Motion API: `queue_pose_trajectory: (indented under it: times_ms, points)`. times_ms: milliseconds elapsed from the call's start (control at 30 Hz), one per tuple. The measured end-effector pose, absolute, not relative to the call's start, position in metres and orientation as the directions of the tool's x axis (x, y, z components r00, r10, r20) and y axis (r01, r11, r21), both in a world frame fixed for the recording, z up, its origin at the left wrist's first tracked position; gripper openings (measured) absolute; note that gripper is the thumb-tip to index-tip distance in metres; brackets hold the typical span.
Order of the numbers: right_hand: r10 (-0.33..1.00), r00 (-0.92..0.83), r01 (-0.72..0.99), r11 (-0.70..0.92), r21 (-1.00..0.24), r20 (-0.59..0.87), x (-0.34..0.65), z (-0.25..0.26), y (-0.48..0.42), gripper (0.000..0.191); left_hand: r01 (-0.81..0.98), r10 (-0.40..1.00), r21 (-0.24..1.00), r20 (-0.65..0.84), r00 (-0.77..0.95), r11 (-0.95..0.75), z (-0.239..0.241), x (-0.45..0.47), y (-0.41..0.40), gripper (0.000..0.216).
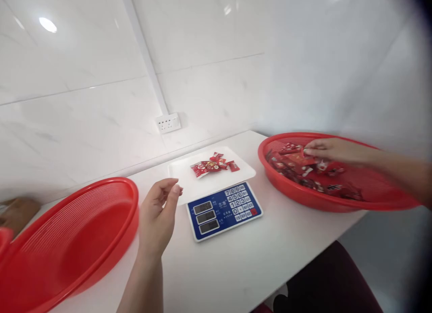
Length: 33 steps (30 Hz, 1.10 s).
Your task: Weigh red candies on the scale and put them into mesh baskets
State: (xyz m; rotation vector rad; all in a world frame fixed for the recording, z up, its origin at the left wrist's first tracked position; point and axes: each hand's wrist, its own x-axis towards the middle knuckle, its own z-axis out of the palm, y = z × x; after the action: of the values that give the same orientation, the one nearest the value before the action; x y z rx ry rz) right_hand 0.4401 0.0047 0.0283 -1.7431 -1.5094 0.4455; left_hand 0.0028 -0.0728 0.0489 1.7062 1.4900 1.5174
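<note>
My right hand (324, 149) reaches into the red basket (293, 194) on the right. Its fingers are pinched together on a red candy packet (299, 158), above a heap of similar shiny wrapped pieces. To the left of the scale, my left hand (158, 214) is raised with loosely curled fingers and nothing visible in it. A digital scale (224, 210) with a blue keypad panel stands between the hands. On its white tray (184, 182) lies a small pile of red wrapped candies (214, 166). The scale's display digits are too dim to read.
Another red basket (97, 232) stands at the left, with no contents visible. The edge of a further red container (4, 239) shows at the far left, near a brown object (20, 214). A wall socket (168, 122) sits behind the white table (216, 268).
</note>
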Motion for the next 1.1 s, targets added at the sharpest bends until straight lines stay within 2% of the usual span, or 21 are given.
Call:
queue_pose_trajectory:
  times_ms: [67, 100, 267, 367, 467, 567, 633, 800, 933, 1100]
  points:
    - [0.986, 0.169, 0.6, -0.101, -0.794, 0.002, 0.413, 0.037, 0.003, 0.03, 0.417, 0.871, 0.837, 0.457, -0.178, -0.354, 0.05, 0.003, -0.075, 0.024]
    - [0.989, 0.146, 0.603, -0.109, -0.79, -0.025, 0.396, 0.042, 0.0, 0.03, 0.411, 0.868, 0.837, 0.462, -0.181, -0.36, 0.051, 0.003, -0.076, 0.023]
    - [0.99, -0.135, 0.707, 0.131, -0.695, 0.049, 0.306, 0.044, -0.018, 0.03, 0.387, 0.826, 0.826, 0.516, -0.225, -0.411, 0.055, 0.002, -0.081, 0.019]
    - [0.977, -0.194, 0.726, 0.201, -0.658, 0.084, 0.27, 0.03, -0.012, 0.028, 0.392, 0.806, 0.808, 0.548, -0.225, -0.44, 0.056, -0.001, -0.082, 0.017]
    - [0.975, -0.198, 0.688, 0.213, -0.694, 0.103, 0.253, 0.018, 0.004, 0.038, 0.387, 0.799, 0.801, 0.56, -0.22, -0.456, 0.056, -0.005, -0.083, 0.016]
    - [0.984, -0.149, 0.694, 0.176, -0.698, 0.101, 0.247, 0.016, 0.012, 0.053, 0.359, 0.783, 0.794, 0.582, -0.218, -0.49, 0.057, -0.009, -0.084, 0.015]
    - [0.986, -0.102, 0.696, 0.166, -0.699, 0.132, 0.246, 0.018, 0.008, 0.054, 0.362, 0.774, 0.788, 0.592, -0.223, -0.498, 0.058, -0.011, -0.085, 0.015]
    - [0.928, 0.073, 0.604, 0.25, -0.757, 0.365, 0.25, 0.017, -0.022, 0.035, 0.449, 0.774, 0.781, 0.579, -0.257, -0.435, 0.061, -0.012, -0.088, 0.02]
    - [0.81, 0.226, 0.661, 0.28, -0.696, 0.541, 0.263, -0.004, -0.033, 0.019, 0.461, 0.764, 0.775, 0.587, -0.269, -0.433, 0.061, -0.01, -0.088, 0.02]
    - [0.737, 0.296, 0.672, 0.292, -0.681, 0.608, 0.273, -0.04, -0.022, 0.023, 0.326, 0.726, 0.757, 0.646, -0.238, -0.567, 0.054, -0.004, -0.083, 0.014]
